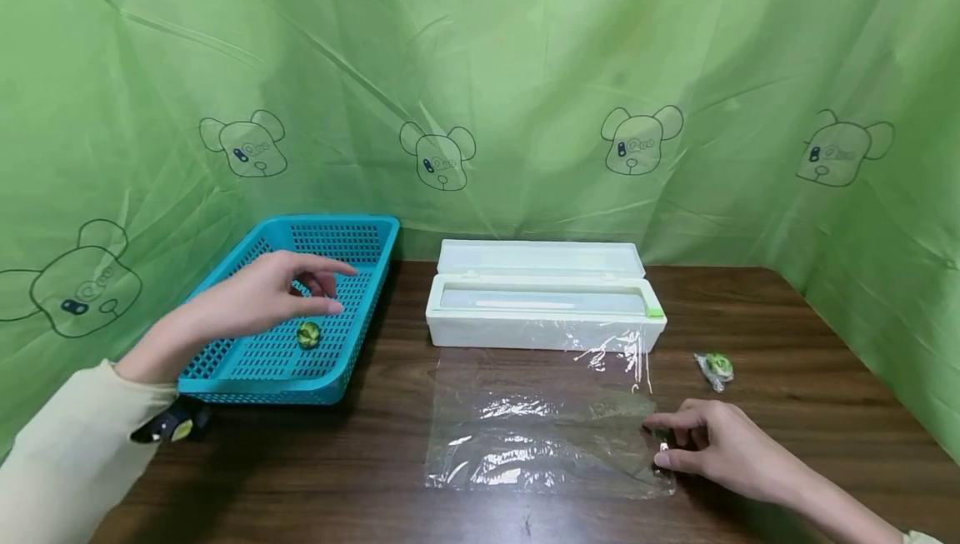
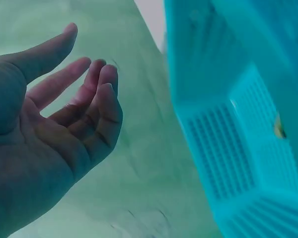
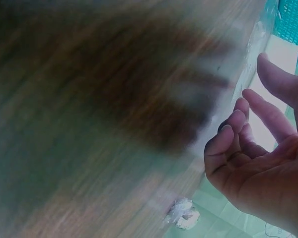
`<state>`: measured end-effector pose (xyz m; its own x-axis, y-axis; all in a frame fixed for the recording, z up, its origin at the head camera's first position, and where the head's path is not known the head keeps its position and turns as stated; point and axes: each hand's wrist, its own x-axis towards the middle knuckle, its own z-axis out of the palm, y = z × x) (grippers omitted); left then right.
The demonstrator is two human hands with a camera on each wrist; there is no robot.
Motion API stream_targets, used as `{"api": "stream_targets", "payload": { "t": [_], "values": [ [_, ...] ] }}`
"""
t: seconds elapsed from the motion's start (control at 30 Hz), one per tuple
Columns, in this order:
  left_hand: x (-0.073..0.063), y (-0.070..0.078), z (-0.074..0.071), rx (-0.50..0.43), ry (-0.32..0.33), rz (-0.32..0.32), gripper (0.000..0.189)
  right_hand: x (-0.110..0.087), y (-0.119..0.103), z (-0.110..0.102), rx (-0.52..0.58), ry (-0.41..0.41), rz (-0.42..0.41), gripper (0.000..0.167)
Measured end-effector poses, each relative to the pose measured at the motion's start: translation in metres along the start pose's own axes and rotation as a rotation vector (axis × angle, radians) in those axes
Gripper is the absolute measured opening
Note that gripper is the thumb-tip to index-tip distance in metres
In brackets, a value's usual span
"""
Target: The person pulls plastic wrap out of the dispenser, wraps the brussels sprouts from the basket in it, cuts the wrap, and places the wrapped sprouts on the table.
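Note:
My left hand (image 1: 270, 294) hovers over the blue plastic basket (image 1: 258, 392), its thumb and fingers apart with nothing between them. On the basket floor, just below that hand, lies a small round green vegetable (image 1: 308, 335) like a Brussels sprout. A sheet of clear cling film (image 1: 517, 444) stretches from the white wrap dispenser (image 1: 472, 332) over the table toward me. At the film's right edge is my right hand (image 1: 723, 448), fingers loosely bent; the right wrist view shows its thumb and fingertips apart and holding nothing.
A similar green vegetable wrapped in film (image 1: 716, 367) sits on the brown wooden table (image 1: 757, 319) beyond my right hand. The dispenser's lid (image 1: 540, 257) stands raised at the back. Green fabric (image 1: 525, 52) with bear drawings hangs behind and at both sides.

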<state>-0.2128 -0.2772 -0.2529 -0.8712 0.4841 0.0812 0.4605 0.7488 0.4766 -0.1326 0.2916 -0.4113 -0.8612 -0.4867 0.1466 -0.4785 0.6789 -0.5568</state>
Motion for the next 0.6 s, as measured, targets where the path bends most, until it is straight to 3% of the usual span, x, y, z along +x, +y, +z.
{"api": "stream_targets", "payload": {
  "t": [0.17, 0.3, 0.47, 0.6],
  "values": [
    [0.015, -0.043, -0.017, -0.007, -0.024, -0.058, 0.049, 0.002, 0.0, -0.001, 0.008, -0.016, 0.026, 0.039],
    [0.03, -0.068, -0.029, 0.022, -0.085, -0.104, 0.049, 0.004, 0.001, -0.002, 0.003, -0.016, 0.018, 0.04],
    [0.049, -0.087, -0.033, 0.064, -0.201, -0.115, 0.054, 0.003, 0.001, -0.001, -0.008, -0.012, 0.021, 0.04],
    [0.058, -0.104, -0.028, -0.003, -0.318, -0.128, 0.06, 0.003, 0.002, 0.0, -0.006, -0.013, 0.034, 0.04]
  ]
}}
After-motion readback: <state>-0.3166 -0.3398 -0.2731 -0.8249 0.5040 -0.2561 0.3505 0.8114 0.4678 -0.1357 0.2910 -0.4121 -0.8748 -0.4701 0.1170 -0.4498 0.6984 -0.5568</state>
